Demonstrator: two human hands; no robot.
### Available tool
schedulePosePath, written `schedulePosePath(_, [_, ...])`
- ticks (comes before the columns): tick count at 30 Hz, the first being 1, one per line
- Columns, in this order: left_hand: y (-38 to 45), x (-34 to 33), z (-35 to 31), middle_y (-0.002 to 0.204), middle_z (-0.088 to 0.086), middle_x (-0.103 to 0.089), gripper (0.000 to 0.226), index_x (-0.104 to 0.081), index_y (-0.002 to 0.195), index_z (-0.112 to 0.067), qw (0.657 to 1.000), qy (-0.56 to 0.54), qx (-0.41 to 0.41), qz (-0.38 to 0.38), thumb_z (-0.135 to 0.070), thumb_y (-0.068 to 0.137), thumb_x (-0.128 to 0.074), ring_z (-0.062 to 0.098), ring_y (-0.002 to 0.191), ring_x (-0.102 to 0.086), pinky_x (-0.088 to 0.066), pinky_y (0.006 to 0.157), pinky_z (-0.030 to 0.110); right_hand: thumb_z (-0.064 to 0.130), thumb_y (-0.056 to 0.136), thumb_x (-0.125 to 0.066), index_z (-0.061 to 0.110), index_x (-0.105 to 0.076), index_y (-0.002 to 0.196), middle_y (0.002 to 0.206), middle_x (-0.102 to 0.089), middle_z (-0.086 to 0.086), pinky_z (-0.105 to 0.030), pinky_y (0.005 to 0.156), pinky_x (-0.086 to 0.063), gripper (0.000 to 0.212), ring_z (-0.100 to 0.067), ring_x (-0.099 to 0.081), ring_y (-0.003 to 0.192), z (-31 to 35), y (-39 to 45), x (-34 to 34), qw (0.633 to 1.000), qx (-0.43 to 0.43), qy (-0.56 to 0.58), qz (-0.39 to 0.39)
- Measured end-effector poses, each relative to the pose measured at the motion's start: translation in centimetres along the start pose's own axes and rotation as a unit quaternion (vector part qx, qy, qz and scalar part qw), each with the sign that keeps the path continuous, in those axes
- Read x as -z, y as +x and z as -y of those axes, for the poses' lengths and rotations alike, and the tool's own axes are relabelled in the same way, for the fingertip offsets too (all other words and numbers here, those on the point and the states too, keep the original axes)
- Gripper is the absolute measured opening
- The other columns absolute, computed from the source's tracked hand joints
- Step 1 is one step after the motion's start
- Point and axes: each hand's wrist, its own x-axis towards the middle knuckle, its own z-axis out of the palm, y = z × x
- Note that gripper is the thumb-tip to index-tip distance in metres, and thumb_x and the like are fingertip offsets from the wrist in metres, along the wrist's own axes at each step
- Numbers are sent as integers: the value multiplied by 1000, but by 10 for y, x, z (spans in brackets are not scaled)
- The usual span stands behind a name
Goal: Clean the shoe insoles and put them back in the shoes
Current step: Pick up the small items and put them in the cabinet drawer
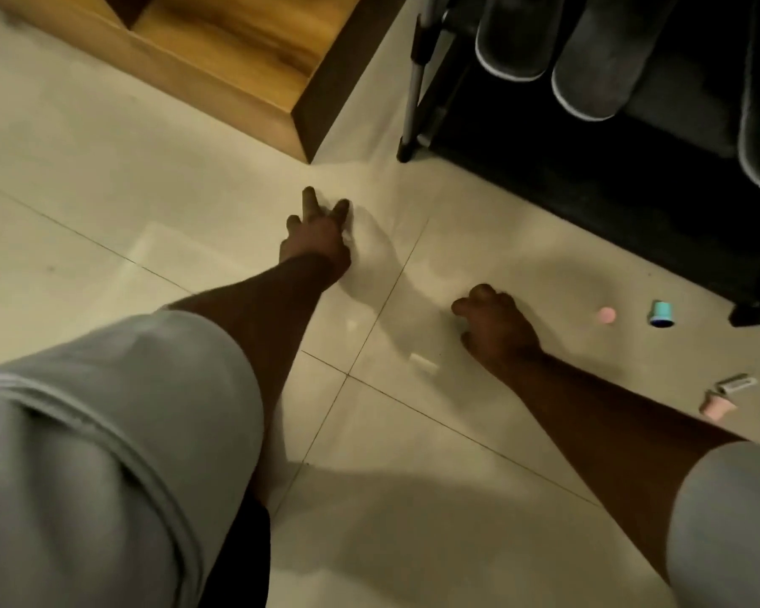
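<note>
Hands first: left hand (314, 232) is reaching forward with fingers spread wide, tips touching the floor tile (106, 239), holding nothing. Right hand (496, 326) is hanging low over the floor with fingers loosely curled, also holding nothing as far as I can tell.

Insoles aren't showing anywhere in view. Nearest footwear is the grey slippers (597, 59) sitting toe-down in the dark shoe rack (545, 168), up and to the right of both hands, well apart from them. Whether those are the target shoes, I can't tell.

My read: person is bracing on the floor before going for the rack. To do it well: keep the left hand planted for balance, send the right toward the rack, pull one shoe out fully before digging for the insole.

Small clutter near the right hand: pink cap (605, 315), teal cap (661, 314), a small clip-like piece (735, 383). Worth steering the forearm around those. Wooden cabinet (220, 59) is standing beyond the left hand.
</note>
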Motion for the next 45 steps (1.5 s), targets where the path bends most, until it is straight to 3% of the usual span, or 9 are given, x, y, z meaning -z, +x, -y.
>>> schedulePosePath(4, [5,-21,11,139,19,-38,45,-45,141,-16,999,25,15,-19,-14,96,-50,44,124,-44,-43,102,52,3,85,-48,8,-61,97,115,-50,-13,-31,81,-43,18,-32,-52,102,-1,8,-11,1000,6,16,16])
schedulePosePath(9, [-55,-39,-11,131,16,-50,39,-55,133,-17,998,6,-6,64,-12,94,-52,39,119,-53,-46,101,45,14,87,-57,15,-58,118,125,-45,-7,-35,87,-48,30,-28,-43,114,-19,-38,-12,999,-3,18,38])
schedulePosePath(17, [-116,-82,-74,127,11,-51,36,-55,133,-20,992,-13,-68,101,-21,97,-52,33,116,-55,-48,99,44,11,91,-41,10,-56,111,115,-47,-11,-35,81,-44,25,-29,-45,112,-24,-85,-50,999,0,46,26])
schedulePosePath(22, [-141,-76,-116,124,10,-49,28,-62,123,-18,991,-47,-94,80,-20,97,-53,32,109,-59,-50,94,44,7,89,-44,9,-58,116,116,-50,-13,-37,85,-47,30,-33,-50,105,-50,-119,-18,997,-33,73,-14])
schedulePosePath(32, [-266,18,-327,120,6,-59,35,-62,124,-17,940,-68,-332,52,-26,90,-65,26,109,-57,-43,86,29,2,82,-54,14,-65,110,115,-55,-11,-32,91,-44,33,-29,-56,106,-183,-294,168,971,-145,149,-114])
schedulePosePath(36, [-343,58,-424,114,10,-62,35,-66,119,-11,891,-76,-448,0,-28,88,-67,28,107,-58,-44,86,33,11,79,-66,14,-69,103,108,-65,-9,-30,86,-47,24,-25,-60,103,-246,-397,237,954,-203,159,-152])
schedulePosePath(39, [-381,77,-482,105,12,-66,25,-69,107,-7,852,-73,-516,-45,-21,87,-65,31,101,-61,-48,85,38,11,78,-66,18,-71,102,107,-68,-4,-17,79,-40,25,-22,-62,101,-285,-447,267,936,-239,151,-211])
schedulePosePath(41, [-396,82,-520,103,10,-67,22,-69,105,-10,832,-43,-548,-76,-23,89,-62,31,98,-61,-50,84,41,10,80,-66,16,-71,104,107,-69,-7,-21,81,-43,26,-24,-62,100,-312,-465,279,919,-257,155,-254])
schedulePosePath(45, [-396,78,-580,115,10,-66,34,-63,124,-16,841,31,-530,-103,-20,91,-56,32,107,-60,-51,92,45,12,82,-65,20,-69,109,111,-67,-7,-37,88,-52,28,-25,-63,98,-360,-471,293,888,-288,188,-306])
